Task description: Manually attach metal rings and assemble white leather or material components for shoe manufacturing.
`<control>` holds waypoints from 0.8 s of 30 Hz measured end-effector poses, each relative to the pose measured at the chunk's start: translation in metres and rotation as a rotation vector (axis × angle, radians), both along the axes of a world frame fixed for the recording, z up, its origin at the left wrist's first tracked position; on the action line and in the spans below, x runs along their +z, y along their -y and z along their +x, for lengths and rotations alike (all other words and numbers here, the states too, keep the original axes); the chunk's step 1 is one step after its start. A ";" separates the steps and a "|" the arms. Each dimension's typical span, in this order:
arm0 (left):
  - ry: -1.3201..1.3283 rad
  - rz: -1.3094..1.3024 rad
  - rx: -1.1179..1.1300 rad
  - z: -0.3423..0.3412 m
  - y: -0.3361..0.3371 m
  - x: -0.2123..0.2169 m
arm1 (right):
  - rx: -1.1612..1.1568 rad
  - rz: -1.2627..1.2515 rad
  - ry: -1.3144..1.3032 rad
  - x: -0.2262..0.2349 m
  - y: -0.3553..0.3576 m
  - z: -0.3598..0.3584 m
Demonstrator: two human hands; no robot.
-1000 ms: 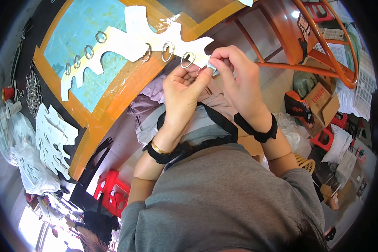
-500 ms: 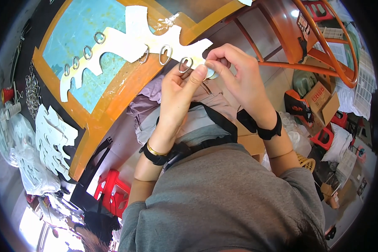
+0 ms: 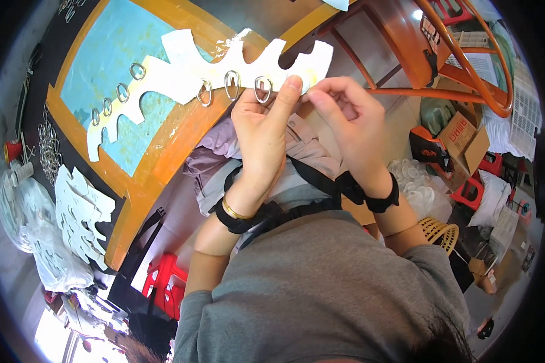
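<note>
Your white strip (image 3: 181, 54) now spreads further to the right in the upper middle of the frame: a broad prong that your fingers were covering half a second ago stands out past them, toward the chair (image 3: 393, 39). That probably means the edge you are working on is easier to see and reach. Your left hand (image 3: 260, 130) pinches the strip firmly, thumb on top and fingers underneath, just beside an oval metal ring (image 3: 257, 90). Your right hand (image 3: 354, 121) has loosened into a half curl, its fingertips at the strip's lower edge; whether they grip it, you cannot tell from this view. Six more rings sit along the strip, running down to its left end over the blue panel (image 3: 112, 57) of the table (image 3: 154, 190). A pile of pale cut pieces (image 3: 79, 212) lies at the left of the frame, near a heap of metal links (image 3: 49, 148)
</note>
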State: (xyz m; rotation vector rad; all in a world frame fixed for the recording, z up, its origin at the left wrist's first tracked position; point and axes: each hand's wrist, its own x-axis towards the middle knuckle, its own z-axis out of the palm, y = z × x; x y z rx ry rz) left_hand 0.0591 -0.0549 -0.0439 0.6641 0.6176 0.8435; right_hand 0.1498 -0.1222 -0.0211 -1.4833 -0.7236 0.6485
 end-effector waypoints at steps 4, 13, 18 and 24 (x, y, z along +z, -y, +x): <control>-0.020 -0.004 0.140 0.007 0.006 0.004 | 0.014 -0.010 -0.044 -0.005 -0.001 0.000; -0.069 0.102 0.104 0.006 0.008 0.001 | 0.095 -0.111 -0.339 -0.005 -0.002 0.012; -0.161 0.218 0.119 0.007 0.005 -0.008 | 0.065 -0.165 -0.295 -0.001 -0.003 0.008; -0.218 0.211 0.160 0.006 0.003 -0.012 | 0.015 -0.241 -0.070 0.006 -0.006 0.008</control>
